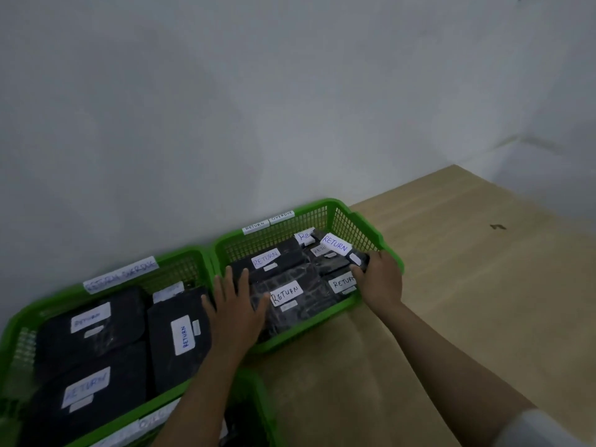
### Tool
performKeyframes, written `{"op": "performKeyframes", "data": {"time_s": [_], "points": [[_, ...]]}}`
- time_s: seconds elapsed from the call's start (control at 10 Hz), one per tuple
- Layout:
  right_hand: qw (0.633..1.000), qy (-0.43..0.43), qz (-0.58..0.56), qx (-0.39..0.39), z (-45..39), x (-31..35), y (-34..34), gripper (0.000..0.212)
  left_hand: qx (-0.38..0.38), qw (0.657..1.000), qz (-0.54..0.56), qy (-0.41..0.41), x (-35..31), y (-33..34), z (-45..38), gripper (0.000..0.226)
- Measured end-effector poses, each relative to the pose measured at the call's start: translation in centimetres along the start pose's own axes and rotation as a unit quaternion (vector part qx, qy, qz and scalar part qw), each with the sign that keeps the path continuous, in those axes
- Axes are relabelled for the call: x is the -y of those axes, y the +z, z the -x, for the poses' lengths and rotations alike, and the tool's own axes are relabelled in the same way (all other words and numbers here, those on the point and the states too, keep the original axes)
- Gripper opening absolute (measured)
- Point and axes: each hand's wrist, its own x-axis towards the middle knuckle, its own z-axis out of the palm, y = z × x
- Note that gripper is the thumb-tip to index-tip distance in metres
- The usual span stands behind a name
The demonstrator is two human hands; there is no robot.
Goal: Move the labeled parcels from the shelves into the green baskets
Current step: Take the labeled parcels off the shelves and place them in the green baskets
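Two green baskets stand against the wall on a wooden table. The right basket (pixel 354 221) holds several black parcels with white RETURN labels. My left hand (pixel 237 304) lies flat with spread fingers on the parcels at this basket's near left corner. My right hand (pixel 380 279) grips a tilted black parcel with a RETURN label (pixel 335 245) at the basket's right side. The left basket (pixel 19 321) holds three large black parcels, each labelled RETURN.
A third green basket (pixel 254 401) shows partly at the bottom edge, under my left forearm. The grey wall runs close behind the baskets. Bare wooden tabletop (pixel 467 269) stretches to the right of the baskets.
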Motion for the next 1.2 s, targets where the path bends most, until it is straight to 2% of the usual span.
{"op": "performKeyframes", "data": {"time_s": [0.4, 0.5, 0.6, 0.7, 0.8, 0.9, 1.0, 1.1, 1.2], "points": [[0.987, 0.083, 0.127, 0.061, -4.4, 0.0, 3.2, 0.040, 0.019, 0.997, -0.073, -0.028, 0.7, 2.3, -0.9, 0.070], [0.981, 0.080, 0.153, 0.086, -4.8, -0.2, 3.7, 0.034, 0.012, 0.998, -0.059, -0.024, 1.0, 2.6, -1.0, 0.081], [0.978, 0.085, 0.167, 0.096, -5.0, -0.3, 3.9, 0.025, 0.000, 0.999, -0.049, -0.020, 1.2, 2.8, -1.1, 0.106], [0.978, 0.089, 0.160, 0.105, -5.2, -0.3, 3.9, 0.025, -0.006, 0.999, -0.041, -0.015, 1.2, 2.8, -1.0, 0.108], [0.978, 0.086, 0.164, 0.101, -5.0, -0.1, 3.5, 0.025, -0.002, 0.999, -0.035, -0.011, 1.2, 2.6, -0.9, 0.106], [0.985, 0.061, 0.152, 0.056, -4.0, -0.4, 2.7, 0.030, 0.017, 0.999, -0.042, -0.021, 1.0, 2.3, -0.9, 0.074], [0.994, 0.000, 0.110, -0.003, -2.0, -1.4, 2.3, 0.032, 0.019, 0.999, -0.027, -0.021, 0.9, 1.8, -0.7, 0.066], [0.995, -0.013, 0.098, 0.008, 0.3, -2.6, 2.3, 0.041, 0.019, 1.000, 0.003, -0.014, 1.1, 1.6, 0.0, 0.071], [0.993, 0.013, 0.094, 0.071, 1.8, -3.1, 1.8, 0.059, 0.022, 1.000, 0.002, -0.007, 1.2, 1.3, 1.3, 0.086]]}}
